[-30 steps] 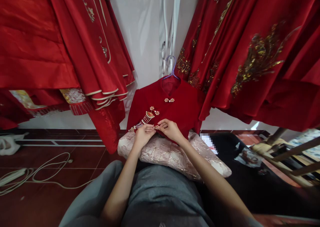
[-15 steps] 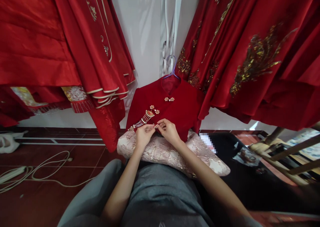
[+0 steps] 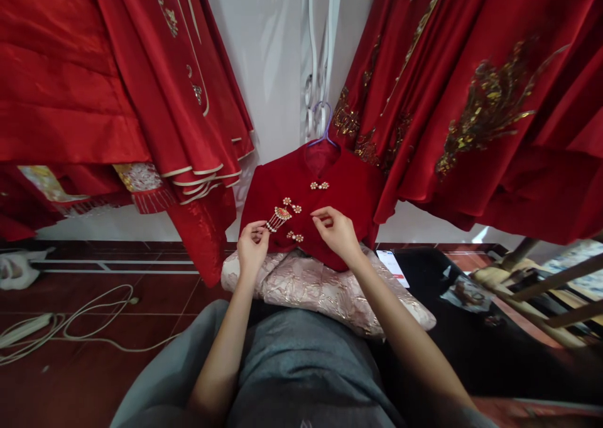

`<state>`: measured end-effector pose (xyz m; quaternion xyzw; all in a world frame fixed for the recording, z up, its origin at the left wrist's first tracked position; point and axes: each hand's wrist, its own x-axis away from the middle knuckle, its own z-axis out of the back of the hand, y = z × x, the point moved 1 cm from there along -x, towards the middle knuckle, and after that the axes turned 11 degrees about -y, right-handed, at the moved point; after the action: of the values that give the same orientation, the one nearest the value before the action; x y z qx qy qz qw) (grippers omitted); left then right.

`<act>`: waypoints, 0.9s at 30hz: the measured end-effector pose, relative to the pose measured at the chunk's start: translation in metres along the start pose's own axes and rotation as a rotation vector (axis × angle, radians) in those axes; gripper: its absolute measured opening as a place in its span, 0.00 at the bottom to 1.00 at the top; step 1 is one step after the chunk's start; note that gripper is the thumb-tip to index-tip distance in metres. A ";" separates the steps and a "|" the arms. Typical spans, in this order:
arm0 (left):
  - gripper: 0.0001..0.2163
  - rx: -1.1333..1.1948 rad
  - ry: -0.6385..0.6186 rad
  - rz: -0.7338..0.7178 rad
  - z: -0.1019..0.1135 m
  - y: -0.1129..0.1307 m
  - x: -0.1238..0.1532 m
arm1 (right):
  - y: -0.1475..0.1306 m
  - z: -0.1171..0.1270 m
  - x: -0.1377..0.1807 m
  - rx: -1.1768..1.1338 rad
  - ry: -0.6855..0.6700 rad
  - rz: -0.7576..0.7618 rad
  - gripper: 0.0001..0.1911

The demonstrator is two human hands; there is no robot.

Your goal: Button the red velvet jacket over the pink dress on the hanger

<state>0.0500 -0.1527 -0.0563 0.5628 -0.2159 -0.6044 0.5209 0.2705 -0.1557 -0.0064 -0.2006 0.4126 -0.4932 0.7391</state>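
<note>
The red jacket (image 3: 308, 197) is on a purple hanger (image 3: 325, 134), its front towards the wearer of the camera and its lower part over the far edge of the pink cushion (image 3: 325, 283); its cloth looks soft and light, likely to crease and give under a pull, so a hold close to the beadwork should steady it best; the fan pendant (image 3: 282, 213) seems stiff, while its beaded strands (image 3: 277, 223) look fine, slippery and fragile, better lifted by their ends than tugged; the lower clasp (image 3: 295, 236) lies bare of fingers between the hands, above the cushion's far edge; the left hand (image 3: 253, 246), by the cushion's far left corner, is pinched nearly closed at the strands' lower ends; the right hand (image 3: 342, 233) is half curled over the jacket's front, thumb near the fingertips; whether it holds something thin, I cannot tell.
</note>
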 end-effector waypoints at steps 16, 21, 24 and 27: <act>0.08 -0.297 -0.324 -0.238 -0.028 0.006 0.016 | 0.026 -0.037 0.000 -0.159 -0.313 -0.055 0.11; 0.06 -0.236 -0.324 -0.235 -0.030 0.004 0.015 | 0.028 -0.038 -0.002 -0.210 -0.282 -0.042 0.07; 0.05 -0.171 -0.322 -0.196 -0.033 0.002 0.015 | 0.028 -0.038 -0.002 -0.225 -0.284 -0.057 0.07; 0.06 -0.102 -0.307 -0.154 -0.035 0.001 0.016 | 0.027 -0.039 -0.001 -0.221 -0.274 -0.063 0.06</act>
<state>0.0850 -0.1558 -0.0725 0.4516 -0.2182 -0.7316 0.4618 0.2535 -0.1388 -0.0474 -0.3587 0.3535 -0.4356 0.7461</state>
